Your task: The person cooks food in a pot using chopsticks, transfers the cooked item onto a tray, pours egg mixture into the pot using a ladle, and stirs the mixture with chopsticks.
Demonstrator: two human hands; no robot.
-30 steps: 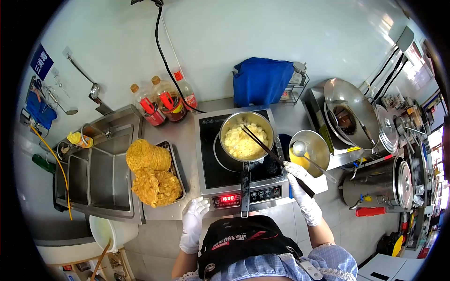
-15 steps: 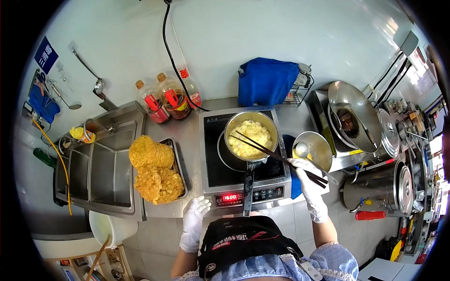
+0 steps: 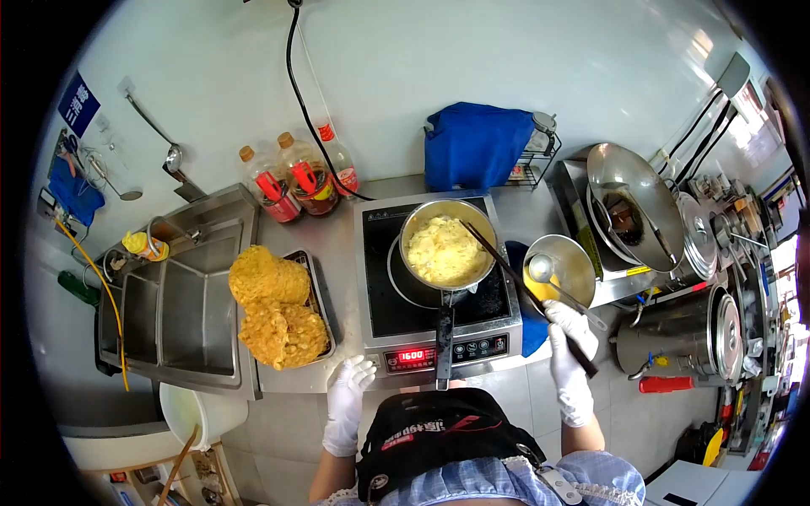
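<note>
A long-handled pot (image 3: 406, 222) on the induction cooker (image 3: 381, 314) holds yellow egg-like food (image 3: 445, 253). My gloved right hand (image 3: 570, 347), right of the cooker, grips long dark chopsticks (image 3: 516, 282), held close together. Their tips reach across the pot's right rim above the food. Below that hand's fingers is a metal bowl (image 3: 582, 263) with yellow liquid and a ladle (image 3: 574, 298) in it. At the counter's front edge, left of the pot handle (image 3: 444, 346), my gloved left hand (image 3: 344, 401) is empty, its fingers loosely extended.
Two golden-brown food mounds (image 3: 274, 282) sit on a tray (image 3: 324, 297) to the left, beside a double sink (image 3: 198, 304). Sauce bottles (image 3: 308, 181) and a blue cloth (image 3: 477, 148) stand behind. A wok (image 3: 637, 181) and a large steel pot (image 3: 666, 341) are at the right.
The chopsticks were spread with tips in the food; now they are together, with tips nearer the pot's right rim. My right hand has moved slightly right and down; my left hand stayed.
</note>
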